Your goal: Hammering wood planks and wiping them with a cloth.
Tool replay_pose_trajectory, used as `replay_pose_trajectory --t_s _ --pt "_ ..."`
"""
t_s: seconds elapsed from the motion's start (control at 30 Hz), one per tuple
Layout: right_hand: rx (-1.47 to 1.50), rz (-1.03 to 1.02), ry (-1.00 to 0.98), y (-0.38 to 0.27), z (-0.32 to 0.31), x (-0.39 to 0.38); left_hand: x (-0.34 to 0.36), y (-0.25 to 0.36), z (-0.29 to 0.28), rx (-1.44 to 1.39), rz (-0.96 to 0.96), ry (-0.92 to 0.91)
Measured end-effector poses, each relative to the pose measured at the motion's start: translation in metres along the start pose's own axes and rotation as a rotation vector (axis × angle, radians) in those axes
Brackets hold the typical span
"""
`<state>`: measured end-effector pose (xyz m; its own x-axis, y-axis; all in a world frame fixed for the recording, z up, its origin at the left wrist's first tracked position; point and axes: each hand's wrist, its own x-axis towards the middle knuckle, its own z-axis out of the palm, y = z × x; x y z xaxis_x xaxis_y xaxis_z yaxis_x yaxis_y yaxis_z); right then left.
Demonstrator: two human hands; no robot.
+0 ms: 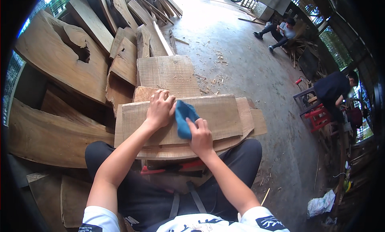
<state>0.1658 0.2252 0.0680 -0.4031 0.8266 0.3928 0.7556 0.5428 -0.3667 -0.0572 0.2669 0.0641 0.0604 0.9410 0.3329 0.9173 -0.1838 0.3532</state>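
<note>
A sawn wooden board (218,116) lies across a stack of other boards in front of my knees. My right hand (200,138) grips a blue cloth (185,116) against the board's face, near its middle. My left hand (161,109) rests at the board's far edge, just left of the cloth, its fingers curled over that edge. Where those fingertips end is partly hidden. Beneath the top board, the edge of another plank (180,152) sticks out toward me. Under the stack, between my legs, is a red and black object (172,167), mostly covered.
Large wooden slabs (52,59) lean and lie along the left side. Beyond the stack stands a wood block (168,71) with shavings (218,79) on the floor beside it. One person (280,33) sits far right; another (337,91) bends near a red stool (319,118). A white bag (321,204) lies lower right.
</note>
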Motion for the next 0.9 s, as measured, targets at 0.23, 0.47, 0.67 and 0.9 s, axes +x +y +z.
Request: replay_pose_trajectory --t_s 0.23,0.47,0.67,0.9 --pt "-0.254 0.473 0.115 0.127 -0.05 0.054 -0.004 0.0 0.0 0.022 -0.009 0.029" --pt "-0.038 0.102 0.074 0.014 0.02 0.03 -0.002 0.003 -0.002 0.012 -0.025 -0.013" --pt "-0.109 0.315 0.115 0.087 -0.018 0.057 -0.004 0.0 -0.001 -0.016 -0.01 0.036" --pt "-0.046 0.257 0.176 0.032 0.021 0.059 -0.002 -0.002 0.001 -0.019 -0.02 0.028"
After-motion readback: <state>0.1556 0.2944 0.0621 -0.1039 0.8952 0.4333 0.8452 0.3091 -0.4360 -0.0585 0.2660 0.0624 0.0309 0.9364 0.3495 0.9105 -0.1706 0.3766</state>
